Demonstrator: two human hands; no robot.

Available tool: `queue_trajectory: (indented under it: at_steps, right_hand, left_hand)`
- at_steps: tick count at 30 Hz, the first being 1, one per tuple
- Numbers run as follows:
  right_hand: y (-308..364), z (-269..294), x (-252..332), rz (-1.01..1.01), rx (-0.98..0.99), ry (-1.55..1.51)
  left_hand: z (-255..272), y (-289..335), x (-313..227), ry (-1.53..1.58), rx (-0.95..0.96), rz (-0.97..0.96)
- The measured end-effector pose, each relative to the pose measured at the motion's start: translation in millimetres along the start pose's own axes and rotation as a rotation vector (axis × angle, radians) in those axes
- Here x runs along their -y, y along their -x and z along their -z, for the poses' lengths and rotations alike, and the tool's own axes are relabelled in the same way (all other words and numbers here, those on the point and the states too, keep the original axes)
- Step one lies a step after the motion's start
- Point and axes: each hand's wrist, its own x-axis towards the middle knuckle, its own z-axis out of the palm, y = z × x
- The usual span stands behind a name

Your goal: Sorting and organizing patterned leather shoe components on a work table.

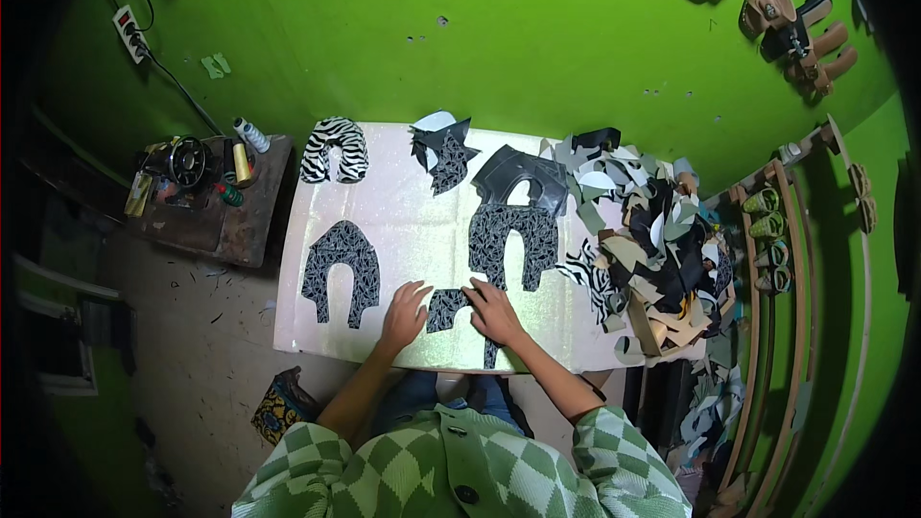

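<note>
The patterned piece (446, 310) is best kept flat: the open left hand (407, 316) is placed beside it, the loosely spread right hand (495, 315) laid over it.

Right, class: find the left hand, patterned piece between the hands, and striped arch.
Left hand (406, 316), head view: its back.
Patterned piece (445, 311), head view: its left part.
Striped arch (335, 131), head view: top curve.

Black-and-grey patterned cutout (444, 312), whitish table (413, 230), green wall (365, 48)
</note>
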Motion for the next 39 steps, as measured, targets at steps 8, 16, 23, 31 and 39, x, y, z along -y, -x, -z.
queue_trajectory:
  at_steps: [8, 16, 23, 31, 39]
  right_hand:
    - [-66, -4, -7, -0.111, -0.146, -0.016]
    - [-162, -10, -26, -0.180, -0.147, 0.188]
    - [-245, -39, -64, -0.589, -0.386, 0.040]
    - [-287, -38, -35, -0.902, -0.652, -0.170]
    - [-193, -19, -38, -0.497, -0.626, -0.054]
  left_hand:
    - [9, 7, -4, -0.322, 0.081, -0.073]
    - [46, 41, 8, -0.234, 0.028, -0.104]
    - [68, 95, 15, -0.092, -0.169, -0.043]
    - [66, 125, 24, -0.063, -0.409, 0.095]
    - [85, 59, 7, 0.047, -0.382, 0.006]
